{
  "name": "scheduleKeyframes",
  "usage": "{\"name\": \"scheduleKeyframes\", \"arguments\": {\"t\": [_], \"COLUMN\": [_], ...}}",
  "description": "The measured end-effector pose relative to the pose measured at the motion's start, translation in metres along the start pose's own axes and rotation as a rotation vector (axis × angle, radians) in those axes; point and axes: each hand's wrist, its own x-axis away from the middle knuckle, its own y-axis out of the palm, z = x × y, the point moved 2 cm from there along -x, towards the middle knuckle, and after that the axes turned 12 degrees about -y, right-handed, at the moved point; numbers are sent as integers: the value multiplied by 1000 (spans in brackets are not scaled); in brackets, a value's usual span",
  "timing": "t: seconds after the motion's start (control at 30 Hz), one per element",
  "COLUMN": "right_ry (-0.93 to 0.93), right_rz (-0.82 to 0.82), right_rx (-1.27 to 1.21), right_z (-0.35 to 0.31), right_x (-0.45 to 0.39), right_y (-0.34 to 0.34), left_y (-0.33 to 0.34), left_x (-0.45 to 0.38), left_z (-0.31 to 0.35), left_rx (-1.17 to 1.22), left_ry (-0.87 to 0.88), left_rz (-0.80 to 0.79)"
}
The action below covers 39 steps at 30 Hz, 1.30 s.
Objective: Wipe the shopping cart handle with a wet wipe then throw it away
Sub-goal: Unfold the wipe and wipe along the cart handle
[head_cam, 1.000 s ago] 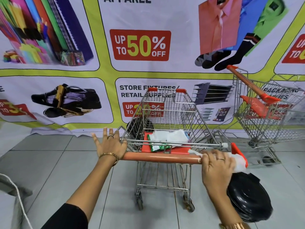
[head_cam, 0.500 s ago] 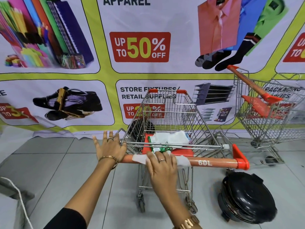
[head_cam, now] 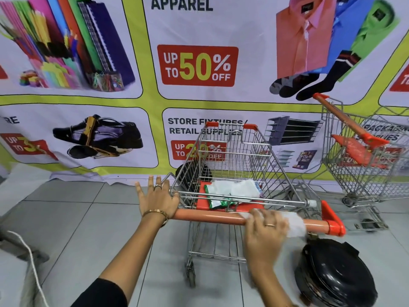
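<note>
head view: blurred right hand (head_cam: 264,231) grip clenched on wet wipe (head_cam: 295,224) — handle (head_cam: 208,217) beneath; left hand (head_cam: 158,201) splayed open

My shopping cart (head_cam: 232,165) stands on the tiled floor (head_cam: 73,218) in front of me, its handle (head_cam: 212,218) nearest, a banner (head_cam: 110,103) behind it. My left hand (head_cam: 158,201) rests on the handle's left end; my right hand (head_cam: 264,231) lies on the handle right of centre, over a wet wipe (head_cam: 295,224) on the bar. A wipes packet (head_cam: 230,192) lies on the cart's child seat (head_cam: 250,207) just behind the handle. A bin (head_cam: 334,273) sits on the floor below the handle's right end. A second cart (head_cam: 363,151) stands farther right, against the banner.
</note>
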Motion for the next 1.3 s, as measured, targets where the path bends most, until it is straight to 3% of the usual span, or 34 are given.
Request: {"name": "scheduleKeyframes", "arguments": {"t": [0.17,0.33,0.6,0.77,0.93,1.03,1.17,1.3], "right_ry": [-297,-503,-313,5,-202,-344,-558,-499], "right_rz": [-183,-176,4,136,-13,-53,31,158], "right_rx": [-71,-28,82,12,-66,-56,62,190], "right_z": [-81,-45,80,47,-49,-74,-41,46], "right_x": [13,11,8,11,18,22,19,7], "right_y": [29,24,-25,-10,26,37,29,-3], "left_y": [-1,0,1,0,0,1,2,3], "left_x": [0,-2,-2,-1,-2,-2,-2,-2], "left_z": [0,0,-1,1,0,0,-2,-1], "left_rx": [-1,25,41,30,38,46,62,73], "left_ry": [3,2,2,10,12,14,16,16], "left_rz": [-13,-11,-14,0,1,0,-14,-8]}}
